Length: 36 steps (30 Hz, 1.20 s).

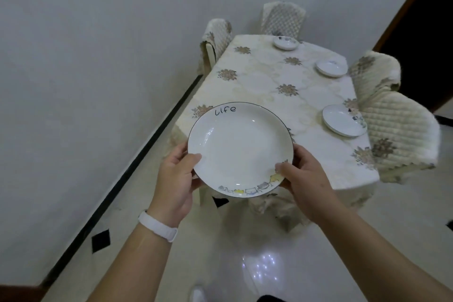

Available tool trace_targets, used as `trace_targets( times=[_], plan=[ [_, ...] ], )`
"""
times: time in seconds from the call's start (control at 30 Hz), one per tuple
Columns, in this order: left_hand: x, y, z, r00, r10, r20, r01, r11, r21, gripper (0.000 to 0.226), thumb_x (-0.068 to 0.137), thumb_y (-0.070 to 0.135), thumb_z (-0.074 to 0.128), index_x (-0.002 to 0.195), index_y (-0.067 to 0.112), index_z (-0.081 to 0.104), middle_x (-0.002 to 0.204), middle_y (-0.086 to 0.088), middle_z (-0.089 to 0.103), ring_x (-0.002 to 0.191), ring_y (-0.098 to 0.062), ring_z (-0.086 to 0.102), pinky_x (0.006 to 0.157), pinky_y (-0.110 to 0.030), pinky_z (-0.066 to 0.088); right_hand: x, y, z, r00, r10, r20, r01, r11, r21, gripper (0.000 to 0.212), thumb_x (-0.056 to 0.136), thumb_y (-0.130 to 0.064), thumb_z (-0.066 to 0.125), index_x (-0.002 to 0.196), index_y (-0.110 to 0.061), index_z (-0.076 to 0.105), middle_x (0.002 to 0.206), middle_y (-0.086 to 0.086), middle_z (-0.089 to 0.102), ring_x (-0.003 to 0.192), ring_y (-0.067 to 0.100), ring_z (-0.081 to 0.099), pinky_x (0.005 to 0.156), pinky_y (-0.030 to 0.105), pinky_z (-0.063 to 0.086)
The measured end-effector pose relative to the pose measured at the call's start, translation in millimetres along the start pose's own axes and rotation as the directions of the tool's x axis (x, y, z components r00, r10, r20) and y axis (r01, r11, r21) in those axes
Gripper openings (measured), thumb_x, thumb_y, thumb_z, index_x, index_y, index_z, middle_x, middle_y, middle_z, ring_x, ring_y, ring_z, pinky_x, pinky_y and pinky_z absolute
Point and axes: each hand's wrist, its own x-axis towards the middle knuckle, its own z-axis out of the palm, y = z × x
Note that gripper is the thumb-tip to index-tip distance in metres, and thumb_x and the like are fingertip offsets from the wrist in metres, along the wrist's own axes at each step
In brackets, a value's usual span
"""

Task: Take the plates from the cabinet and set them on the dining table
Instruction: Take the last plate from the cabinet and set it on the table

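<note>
I hold a white plate (240, 149) with a thin dark rim, the word "life" and small cartoon figures, level in the air above the near end of the dining table (269, 86). My left hand (176, 179) grips its left edge, thumb on the rim. My right hand (306, 184) grips its right edge the same way. Three other white plates lie on the flowered tablecloth: one near the right edge (343, 124), one further back on the right (331, 68), one at the far end (285, 43).
Quilted, covered chairs stand around the table: two on the right (397, 130), (375, 73), one at the far end (283, 17), one at the far left (217, 39). A white wall (85, 68) with a dark skirting runs along the left. The floor (269, 265) is glossy tile. A dark doorway (426, 32) opens at the right.
</note>
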Motion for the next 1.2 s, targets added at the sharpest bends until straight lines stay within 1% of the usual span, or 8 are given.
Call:
trace_targets(
  times=[0.23, 0.4, 0.53, 0.6, 0.67, 0.83, 1.07, 1.2],
  plan=[
    [39, -10, 23, 0.993, -0.065, 0.101, 0.067, 0.998, -0.018, 0.038, 0.090, -0.001, 0.049, 0.110, 0.026, 0.068, 0.083, 0.004, 0.072, 0.059, -0.011, 0.062, 0.047, -0.024, 0.048, 11, 3, -12, 0.985, 0.017, -0.169, -0.014, 1.000, 0.017, 0.044, 0.070, -0.008, 0.058, 0.112, -0.019, 0.064, 0.094, 0.006, 0.072, 0.082, 0.024, 0.070, 0.073, 0.040, 0.056],
    [61, -21, 46, 0.983, -0.117, 0.142, 0.118, 0.993, 0.000, 0.036, 0.091, -0.003, 0.049, 0.108, 0.023, 0.067, 0.076, 0.003, 0.069, 0.047, -0.009, 0.056, 0.042, -0.022, 0.044, 25, 16, -30, 0.968, 0.047, -0.247, -0.031, 0.997, 0.065, 0.038, 0.085, 0.010, 0.054, 0.105, -0.020, 0.066, 0.089, 0.005, 0.072, 0.079, 0.024, 0.069, 0.067, 0.038, 0.056],
    [78, -30, 61, 0.978, -0.159, 0.137, 0.156, 0.987, 0.030, 0.035, 0.090, -0.003, 0.050, 0.110, 0.021, 0.067, 0.081, -0.001, 0.066, 0.047, -0.008, 0.054, 0.044, -0.023, 0.044, 45, 29, -46, 0.962, 0.064, -0.265, -0.049, 0.997, 0.064, 0.038, 0.084, 0.005, 0.056, 0.110, -0.021, 0.065, 0.094, 0.008, 0.071, 0.080, 0.029, 0.066, 0.074, 0.048, 0.056],
    [91, -33, 71, 0.978, -0.163, 0.127, 0.157, 0.986, 0.051, 0.036, 0.090, -0.002, 0.050, 0.112, 0.020, 0.066, 0.082, -0.001, 0.066, 0.047, -0.009, 0.054, 0.045, -0.023, 0.045, 59, 35, -54, 0.964, 0.070, -0.257, -0.053, 0.996, 0.074, 0.038, 0.086, 0.007, 0.055, 0.112, -0.020, 0.064, 0.095, 0.008, 0.071, 0.080, 0.026, 0.066, 0.073, 0.044, 0.057],
    [106, -37, 84, 0.980, -0.160, 0.116, 0.152, 0.985, 0.077, 0.036, 0.090, -0.001, 0.050, 0.114, 0.020, 0.066, 0.087, -0.002, 0.067, 0.052, -0.011, 0.057, 0.046, -0.024, 0.046, 76, 39, -64, 0.967, 0.074, -0.242, -0.054, 0.995, 0.089, 0.038, 0.087, 0.007, 0.054, 0.113, -0.020, 0.064, 0.094, 0.006, 0.071, 0.079, 0.022, 0.067, 0.070, 0.038, 0.057],
    [146, -50, 129, 0.983, -0.165, 0.084, 0.152, 0.979, 0.135, 0.037, 0.089, 0.000, 0.053, 0.115, 0.023, 0.065, 0.100, -0.002, 0.070, 0.076, -0.018, 0.064, 0.055, -0.031, 0.052, 126, 43, -102, 0.972, 0.098, -0.213, -0.079, 0.992, 0.095, 0.036, 0.079, -0.005, 0.058, 0.106, -0.027, 0.065, 0.096, 0.004, 0.071, 0.085, 0.026, 0.067, 0.081, 0.048, 0.058],
    [187, -71, 184, 0.978, -0.192, 0.083, 0.176, 0.969, 0.176, 0.043, 0.089, -0.003, 0.051, 0.124, 0.018, 0.061, 0.104, -0.007, 0.068, 0.080, -0.023, 0.064, 0.057, -0.035, 0.054, 178, 40, -153, 0.968, 0.094, -0.231, -0.093, 0.996, 0.015, 0.036, 0.086, 0.005, 0.052, 0.106, -0.024, 0.063, 0.096, 0.005, 0.070, 0.078, 0.018, 0.066, 0.062, 0.024, 0.055],
    [200, -79, 195, 0.974, -0.217, 0.071, 0.202, 0.963, 0.177, 0.041, 0.088, -0.004, 0.051, 0.121, 0.018, 0.062, 0.102, -0.008, 0.068, 0.076, -0.021, 0.063, 0.057, -0.034, 0.054, 192, 43, -165, 0.973, 0.085, -0.213, -0.093, 0.995, -0.031, 0.040, 0.085, 0.002, 0.054, 0.106, -0.031, 0.063, 0.102, 0.002, 0.070, 0.087, 0.033, 0.068, 0.072, 0.043, 0.061]
  ],
)
